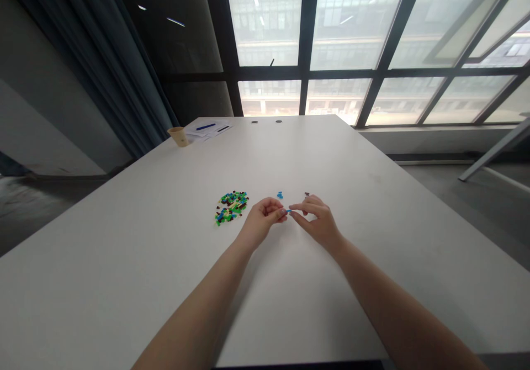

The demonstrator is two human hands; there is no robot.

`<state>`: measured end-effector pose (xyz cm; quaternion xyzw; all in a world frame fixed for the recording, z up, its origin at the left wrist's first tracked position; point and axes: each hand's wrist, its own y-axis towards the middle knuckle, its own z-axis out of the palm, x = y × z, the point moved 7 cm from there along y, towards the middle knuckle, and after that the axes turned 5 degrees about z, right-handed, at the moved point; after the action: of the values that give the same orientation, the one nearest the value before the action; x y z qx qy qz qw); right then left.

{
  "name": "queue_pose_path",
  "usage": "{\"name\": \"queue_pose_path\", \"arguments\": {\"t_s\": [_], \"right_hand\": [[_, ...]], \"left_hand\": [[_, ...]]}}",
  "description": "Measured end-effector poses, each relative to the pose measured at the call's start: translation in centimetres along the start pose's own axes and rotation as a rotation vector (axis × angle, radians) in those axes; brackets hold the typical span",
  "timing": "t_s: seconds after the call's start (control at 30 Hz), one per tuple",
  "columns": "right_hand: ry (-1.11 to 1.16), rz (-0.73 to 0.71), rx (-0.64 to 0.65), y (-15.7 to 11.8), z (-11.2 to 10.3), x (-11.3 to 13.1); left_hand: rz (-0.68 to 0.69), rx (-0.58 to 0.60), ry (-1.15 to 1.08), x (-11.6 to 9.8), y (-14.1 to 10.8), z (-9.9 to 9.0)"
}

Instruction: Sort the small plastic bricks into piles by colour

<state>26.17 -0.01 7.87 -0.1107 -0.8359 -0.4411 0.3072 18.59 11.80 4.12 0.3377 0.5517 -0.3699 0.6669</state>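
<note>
A small blue building brick [289, 211] is held just above the white table, between the fingertips of both hands. My left hand [267, 213] pinches it from the left, with the other fingers curled. From the right, my right hand [315, 217] has its thumb and index finger on the same piece. Whether it is one brick or more is too small to tell. Just beyond the hands lie several loose blue bricks [280, 195] and a few dark brown bricks [307, 194]. Left of my left hand spreads a pile of mixed green, blue, brown and cream bricks [232, 207].
The white table [323, 160] runs toward large windows. At its far left stand a tan paper cup [179, 137] and papers [207, 129] with a blue pen [206, 127] and a dark pen [223, 128]. Two dark round discs [279, 121] sit by the far edge.
</note>
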Motion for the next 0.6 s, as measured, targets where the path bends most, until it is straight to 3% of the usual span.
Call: {"name": "queue_pose_path", "arguments": {"t_s": [0.17,0.27,0.33,0.43,0.5,0.6], "right_hand": [[-0.007,0.006,0.0,-0.1,0.1,-0.1],[-0.036,0.026,-0.015,-0.2,0.0,-0.4],[-0.081,0.072,-0.024,-0.3,-0.1,-0.9],[-0.186,0.213,-0.018,-0.1,0.1,-2.3],[-0.274,0.354,0.038,0.2,0.7,-3.7],[-0.431,0.554,0.219,0.7,2.6,-5.6]], "left_hand": [[0.007,0.0,0.033,0.1,0.1,0.1],[0.076,-0.083,0.135,-0.3,0.4,-1.2],[0.171,-0.199,0.354,-1.1,0.6,-3.2],[0.278,-0.328,0.876,-2.4,0.9,-6.1],[0.266,-0.349,1.139,-2.3,1.3,-7.7],[0.178,-0.331,1.304,-0.9,2.1,-9.4]]}}
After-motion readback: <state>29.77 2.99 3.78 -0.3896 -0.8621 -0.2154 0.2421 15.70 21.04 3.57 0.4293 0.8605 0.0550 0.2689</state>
